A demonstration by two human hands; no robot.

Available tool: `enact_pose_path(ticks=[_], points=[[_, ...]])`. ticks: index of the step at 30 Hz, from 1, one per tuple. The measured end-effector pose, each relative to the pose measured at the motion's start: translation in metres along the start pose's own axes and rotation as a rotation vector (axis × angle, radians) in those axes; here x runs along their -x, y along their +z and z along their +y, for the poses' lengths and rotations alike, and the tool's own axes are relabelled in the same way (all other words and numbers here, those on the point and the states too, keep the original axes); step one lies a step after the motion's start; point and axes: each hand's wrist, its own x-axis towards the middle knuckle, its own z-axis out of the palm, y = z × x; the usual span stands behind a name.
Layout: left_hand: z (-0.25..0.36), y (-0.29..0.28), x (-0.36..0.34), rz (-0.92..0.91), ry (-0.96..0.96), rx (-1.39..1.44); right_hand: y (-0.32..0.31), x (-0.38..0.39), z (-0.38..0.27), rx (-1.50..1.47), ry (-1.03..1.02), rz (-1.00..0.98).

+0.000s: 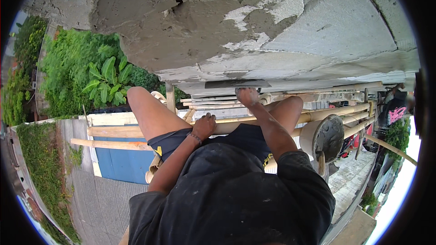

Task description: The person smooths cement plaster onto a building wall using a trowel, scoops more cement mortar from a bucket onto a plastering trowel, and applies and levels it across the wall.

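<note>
My right hand [248,96] is closed around the grip of a plastering trowel [236,83]. The trowel's long, flat dark blade lies against the lower part of the wall [331,22], or very close to it. Wet grey mortar [168,36] covers a broad patch on the wall's left. My left hand [204,126], with a bracelet at the wrist, is curled beside my left thigh, in front of a bamboo pole. What its fingers hold, if anything, is hidden. Right of my right knee is a bucket [323,138] with grey mortar in it and a wooden handle [321,164] at its rim.
I sit high up among bamboo scaffold poles [116,131] that run left and right. Below on the left are a corrugated roof [104,204], a blue panel [120,163] and green trees [72,68]. Another person in a dark shirt [396,109] is at the far right.
</note>
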Motion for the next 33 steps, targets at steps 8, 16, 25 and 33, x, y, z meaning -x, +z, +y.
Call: enact_pose_path(ticks=[8,16,25,33], points=[[-0.001,-0.008,-0.006,-0.064,-0.034,-0.02,-0.14,0.04,0.016,0.018,0.019,0.298],[0.0,-0.006,-0.01,-0.042,-0.029,0.0,-0.102,0.075,0.035,-0.143,-0.112,0.306],[-0.004,0.002,-0.001,-0.038,-0.012,-0.036,0.038,-0.006,-0.016,-0.151,-0.062,-0.009],[0.001,-0.003,-0.003,-0.04,-0.021,-0.013,-0.057,0.009,-0.008,-0.129,0.17,-0.022]])
